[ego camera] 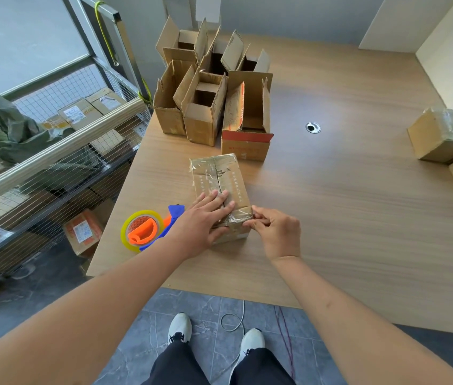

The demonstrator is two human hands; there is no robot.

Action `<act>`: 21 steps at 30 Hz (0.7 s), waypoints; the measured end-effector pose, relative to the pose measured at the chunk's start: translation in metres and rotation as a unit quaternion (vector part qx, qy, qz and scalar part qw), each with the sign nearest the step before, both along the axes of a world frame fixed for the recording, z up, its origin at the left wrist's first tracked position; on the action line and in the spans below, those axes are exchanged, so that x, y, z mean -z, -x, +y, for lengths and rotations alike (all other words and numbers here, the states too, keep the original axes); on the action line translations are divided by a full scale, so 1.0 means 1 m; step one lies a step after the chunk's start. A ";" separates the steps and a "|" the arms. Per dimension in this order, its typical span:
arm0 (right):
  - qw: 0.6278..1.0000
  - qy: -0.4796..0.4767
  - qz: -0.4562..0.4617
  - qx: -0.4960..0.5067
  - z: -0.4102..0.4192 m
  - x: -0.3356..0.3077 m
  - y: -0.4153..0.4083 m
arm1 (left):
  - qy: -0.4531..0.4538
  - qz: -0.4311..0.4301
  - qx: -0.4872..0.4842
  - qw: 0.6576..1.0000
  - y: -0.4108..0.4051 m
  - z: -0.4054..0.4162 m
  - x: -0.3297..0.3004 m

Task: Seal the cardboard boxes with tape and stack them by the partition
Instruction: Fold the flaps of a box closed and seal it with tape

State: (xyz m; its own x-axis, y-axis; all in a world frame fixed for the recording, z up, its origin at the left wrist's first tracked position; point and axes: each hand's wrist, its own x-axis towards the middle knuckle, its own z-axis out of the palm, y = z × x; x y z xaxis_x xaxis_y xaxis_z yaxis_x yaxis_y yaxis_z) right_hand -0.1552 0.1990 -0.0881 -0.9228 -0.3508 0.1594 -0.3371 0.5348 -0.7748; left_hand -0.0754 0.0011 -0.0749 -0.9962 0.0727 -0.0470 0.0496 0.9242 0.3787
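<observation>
Table (330,190) wooden, tiled floor below | cart (53,151) at left | open boxes (211,87) grouped behind | taped box (221,187) at near edge, pressed flat by left hand (205,218), its tape end pinched by right hand (275,232) | dispenser (147,227) beside box.

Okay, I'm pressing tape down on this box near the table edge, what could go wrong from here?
1. The tape at the near corner looks wrinkled where the right hand pinches it on the box; it may not stick flat.
2. The tape dispenser sits at the table edge beside the left hand; a nudge might knock it off.
</observation>
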 end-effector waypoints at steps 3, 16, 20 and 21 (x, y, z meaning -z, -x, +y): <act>0.998 -0.039 -0.006 -0.052 0.003 -0.004 0.008 | -0.012 -0.005 -0.004 1.000 0.000 0.000 -0.004; 0.920 -0.334 0.056 -0.195 0.016 -0.026 0.011 | 0.012 -0.064 0.023 0.998 0.003 0.010 -0.014; 0.897 -0.383 0.099 -0.198 0.015 -0.021 0.009 | 0.004 -0.054 0.015 0.998 0.002 0.011 -0.013; 0.906 -0.363 0.092 -0.197 0.015 -0.019 0.009 | 0.000 -0.049 0.012 0.999 0.002 0.011 -0.012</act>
State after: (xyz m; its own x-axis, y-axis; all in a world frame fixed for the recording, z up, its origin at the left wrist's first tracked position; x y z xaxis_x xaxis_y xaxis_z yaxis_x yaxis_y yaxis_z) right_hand -0.1643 0.2140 -0.0692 -0.6836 -0.7220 -0.1067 -0.7014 0.6903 -0.1778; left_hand -0.0772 0.0116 -0.0633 -0.9850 0.0957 -0.1436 0.0339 0.9232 0.3827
